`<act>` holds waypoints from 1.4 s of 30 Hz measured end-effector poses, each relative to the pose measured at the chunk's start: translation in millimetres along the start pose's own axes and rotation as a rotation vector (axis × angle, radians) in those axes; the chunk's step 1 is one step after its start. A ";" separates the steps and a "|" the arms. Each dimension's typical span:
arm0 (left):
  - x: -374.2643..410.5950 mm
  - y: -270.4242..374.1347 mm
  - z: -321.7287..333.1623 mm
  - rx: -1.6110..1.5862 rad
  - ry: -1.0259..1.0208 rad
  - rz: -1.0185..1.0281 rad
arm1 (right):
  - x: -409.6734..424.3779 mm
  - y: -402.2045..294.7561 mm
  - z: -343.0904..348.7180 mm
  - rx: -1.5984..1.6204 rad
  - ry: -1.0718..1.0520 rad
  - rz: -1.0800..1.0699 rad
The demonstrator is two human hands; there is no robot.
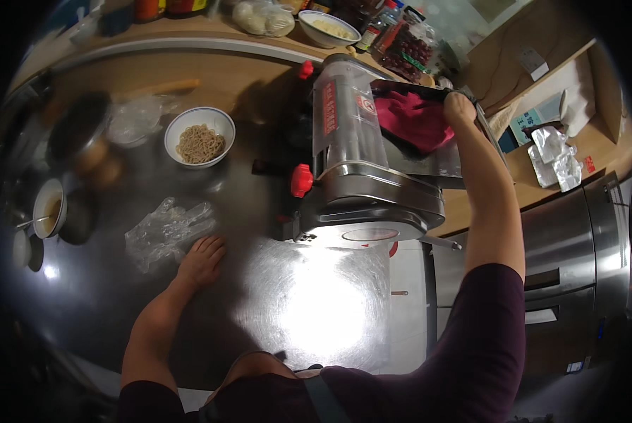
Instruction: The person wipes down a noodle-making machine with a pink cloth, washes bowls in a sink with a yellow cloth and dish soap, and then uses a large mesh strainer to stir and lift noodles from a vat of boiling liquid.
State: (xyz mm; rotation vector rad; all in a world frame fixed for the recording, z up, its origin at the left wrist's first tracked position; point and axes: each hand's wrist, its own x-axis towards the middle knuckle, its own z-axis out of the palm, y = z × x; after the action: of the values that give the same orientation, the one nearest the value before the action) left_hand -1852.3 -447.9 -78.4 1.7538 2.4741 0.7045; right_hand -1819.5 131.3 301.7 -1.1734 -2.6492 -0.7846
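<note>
My left hand rests palm down on the stainless-steel table, holding nothing. Its fingertips are beside a crumpled clear plastic glove. At the far right, my right hand is at the outer edge of the metal tray of an electric dough-rolling machine. A pinkish-red cloth lies in the tray on something dark, right beside that hand. The right fingers are mostly hidden, so their grip cannot be made out. The machine has a clear cover with warning stickers and red knobs.
A white bowl of noodles stands left of the machine. Farther left is a tilted-looking bowl of brown liquid with a spoon. Food bags, bottles and another bowl line the back shelf. A steel refrigerator is at right.
</note>
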 end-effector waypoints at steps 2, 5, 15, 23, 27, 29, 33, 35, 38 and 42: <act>-2.6 1.5 -0.9 -0.005 0.007 -0.020 | -3.8 -24.4 1.0 0.074 -0.173 -0.033; -6.7 1.5 0.0 0.009 0.031 -0.072 | -45.6 -90.8 -20.7 0.113 -0.271 -0.066; 8.3 14.0 -8.9 0.045 0.016 -0.048 | -62.7 -115.4 -0.8 0.454 -0.328 -0.857; -3.8 22.8 -20.4 0.106 -0.012 -0.092 | -98.5 -12.7 -50.1 0.483 -0.777 -0.888; 3.8 21.8 -18.7 0.094 -0.013 -0.073 | -52.5 16.2 -39.5 0.383 -0.763 -0.803; 3.8 17.2 -18.0 0.089 0.006 -0.060 | -36.9 5.7 -35.4 0.321 -0.763 -0.774; 3.8 13.2 -7.4 0.079 0.096 -0.017 | -52.6 -75.5 -2.9 0.387 -0.455 -1.027; -5.8 7.9 -15.5 0.090 0.108 -0.046 | -77.7 -90.3 -17.5 0.538 -0.625 -1.056; 1.0 14.4 -17.4 0.039 0.109 -0.040 | -38.8 -15.9 7.6 0.618 -0.630 -0.989; 6.8 17.2 -19.0 0.039 0.112 -0.027 | -17.3 32.7 28.0 0.649 -0.626 -0.918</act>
State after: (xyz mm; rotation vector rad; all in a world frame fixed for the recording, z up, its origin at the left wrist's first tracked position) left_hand -1844.7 -443.8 -53.3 1.7367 2.5949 0.7785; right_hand -1781.7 152.7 285.4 0.0349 -3.4964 0.5105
